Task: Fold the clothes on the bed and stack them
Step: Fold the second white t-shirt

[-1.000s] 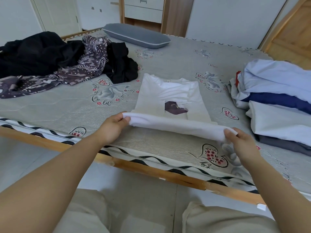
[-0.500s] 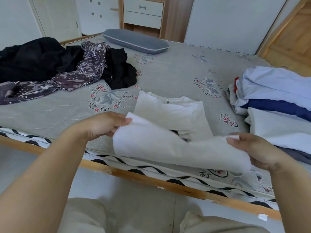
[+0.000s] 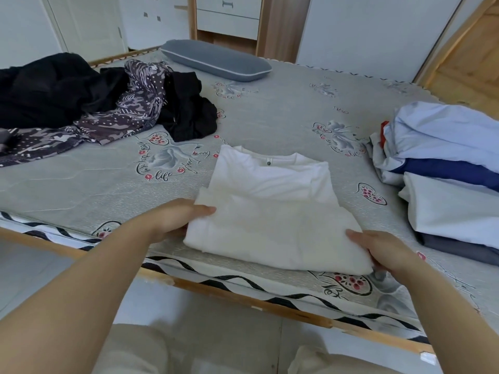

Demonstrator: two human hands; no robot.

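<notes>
My white shirt [image 3: 272,220] lies folded near the front edge of the bed [image 3: 270,109], in the lower middle of the frame, its bottom half doubled up over the chest so the collar and a small dark tag show at the far end. My left hand [image 3: 175,220] sits at the shirt's left edge, thumb lying on top of the cloth and the other fingers tucked under the fold, so I am pinching that edge. My right hand [image 3: 383,252] is at the near right corner, thumb on top of the fabric and the remaining fingers hidden beneath it, gripping the corner the same way. At the right edge of the frame stands the stack of folded clothes [image 3: 453,179]: pale blue on top, a dark blue layer under it, then white, then grey at the bottom, well apart from the shirt. In the upper left of the frame the unfolded clothes lie in a heap: a black garment [image 3: 54,90], a patterned grey and purple piece [image 3: 129,109] draped beside it, and another black piece [image 3: 189,109] touching that one. A grey pillow [image 3: 216,60] rests at the far side of the bed, in the upper middle. My beige trousers [image 3: 151,352] show at the bottom of the frame.
</notes>
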